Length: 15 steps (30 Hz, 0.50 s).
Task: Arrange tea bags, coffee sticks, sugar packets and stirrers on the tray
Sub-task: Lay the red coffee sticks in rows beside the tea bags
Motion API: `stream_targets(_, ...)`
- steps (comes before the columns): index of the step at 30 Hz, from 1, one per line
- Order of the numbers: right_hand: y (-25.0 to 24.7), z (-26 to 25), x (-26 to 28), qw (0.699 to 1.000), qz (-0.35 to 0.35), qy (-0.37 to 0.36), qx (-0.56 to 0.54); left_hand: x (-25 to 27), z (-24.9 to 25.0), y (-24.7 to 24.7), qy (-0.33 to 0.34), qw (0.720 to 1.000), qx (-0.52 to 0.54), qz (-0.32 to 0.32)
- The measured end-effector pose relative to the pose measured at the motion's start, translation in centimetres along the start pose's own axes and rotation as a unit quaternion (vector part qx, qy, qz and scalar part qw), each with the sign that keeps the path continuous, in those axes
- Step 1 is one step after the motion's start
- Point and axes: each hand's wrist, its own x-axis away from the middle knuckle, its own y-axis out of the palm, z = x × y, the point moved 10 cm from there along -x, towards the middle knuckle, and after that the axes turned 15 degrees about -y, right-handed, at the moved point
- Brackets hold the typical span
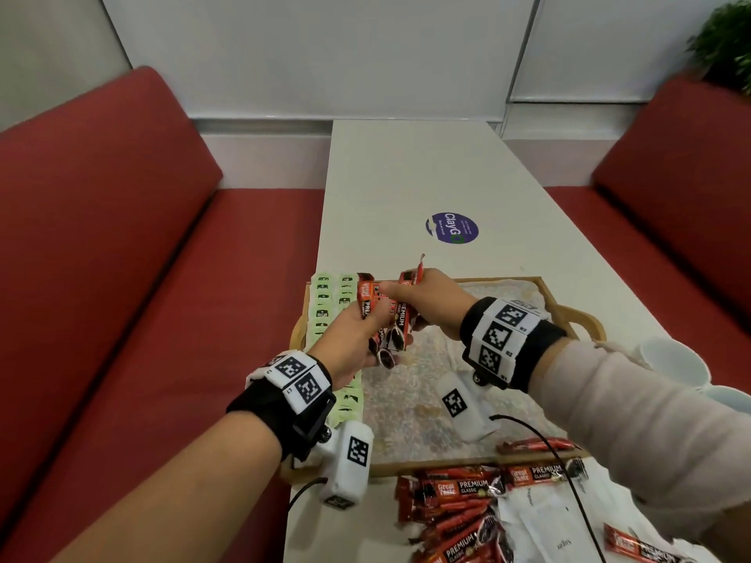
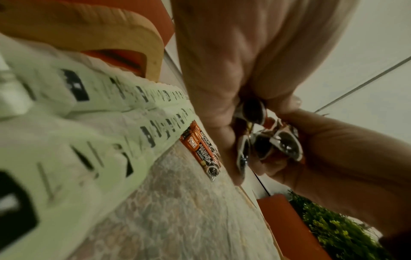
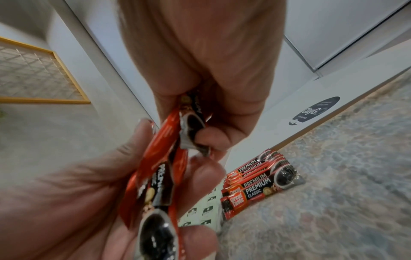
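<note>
Above the wooden tray (image 1: pixel 430 468), both hands hold one bundle of red coffee sticks (image 1: pixel 393 323). My left hand (image 1: pixel 372 323) grips the bundle's lower end from the left. My right hand (image 1: pixel 402 296) pinches sticks at its upper end, and one stick (image 1: pixel 420 266) pokes up past the fingers. Pale green tea bags (image 1: pixel 325 304) lie in two columns along the tray's left side. Beside them a short row of coffee sticks (image 3: pixel 262 183) lies flat on the patterned liner (image 3: pixel 333 176). Loose coffee sticks (image 1: pixel 459 505) and white sugar packets (image 1: pixel 544 522) lie on the table in front of the tray.
The white table (image 1: pixel 406 176) runs away from me with a round purple sticker (image 1: pixel 452 228) on it. Red benches (image 1: pixel 122 258) flank both sides. White cups (image 1: pixel 672 359) stand right of the tray. A black cable (image 1: pixel 569 473) crosses the near packets.
</note>
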Motion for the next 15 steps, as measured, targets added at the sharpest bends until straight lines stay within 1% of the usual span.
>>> stream_targets(3, 0.2, 0.4, -0.5, 1.0, -0.008, 0.005, -0.001, -0.2, 0.2, 0.5, -0.003, 0.999, -0.035, -0.02)
stream_targets(6, 0.4, 0.6, -0.8, 0.999, -0.019, 0.011, 0.023, -0.5, 0.7, 0.4, -0.001, 0.997, -0.07, -0.015)
stream_targets(8, -0.4, 0.5, -1.1, 0.999, 0.008, 0.002, 0.046, -0.6, 1.1, 0.1, 0.01, 0.996, -0.088, -0.005)
stream_targets(10, -1.7, 0.4, -1.5, 0.996, 0.05, -0.014, 0.067, -0.7, 1.9, -0.7, 0.022, 0.997, -0.078, 0.019)
stream_targets(12, -2.6, 0.5, -1.7, 0.994, 0.071, -0.011, 0.077, -0.8, 2.7, -2.0, 0.036, 0.996, -0.064, 0.058)
stream_targets(15, -2.8, 1.0, -2.0, 0.99, 0.045, 0.004, 0.134, -1.4, 3.6, -4.2, 0.048, 0.991, -0.041, 0.12)
